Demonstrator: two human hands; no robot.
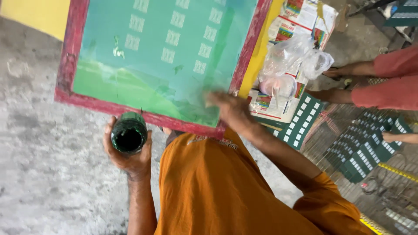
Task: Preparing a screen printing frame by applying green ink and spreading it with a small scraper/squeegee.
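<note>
Green-stained jar [129,134] at 7 o'clock of centre, mouth facing the camera, inside dark; left hand [128,150] wraps it from below, fingers clenched around the body, forearm running down out of the bottom edge. Right hand [228,109] at 3 o'clock of the jar, palm down on the near right corner of the screen [165,56], motion-blurred; fingers look spread flat, but can't tell if they grip anything. Right arm bends back to an orange sleeve [318,200]. Screen has a red wooden frame and green mesh with rows of pale rectangles; its top is cut off by the frame edge. At 2 o'clock, clear plastic bags [300,58] on printed cartons. At 3 o'clock, another person's limbs [348,69] in reddish cloth, cut off at the edge. At 4 o'clock, green printed sheets [361,148] on wire racks.
</note>
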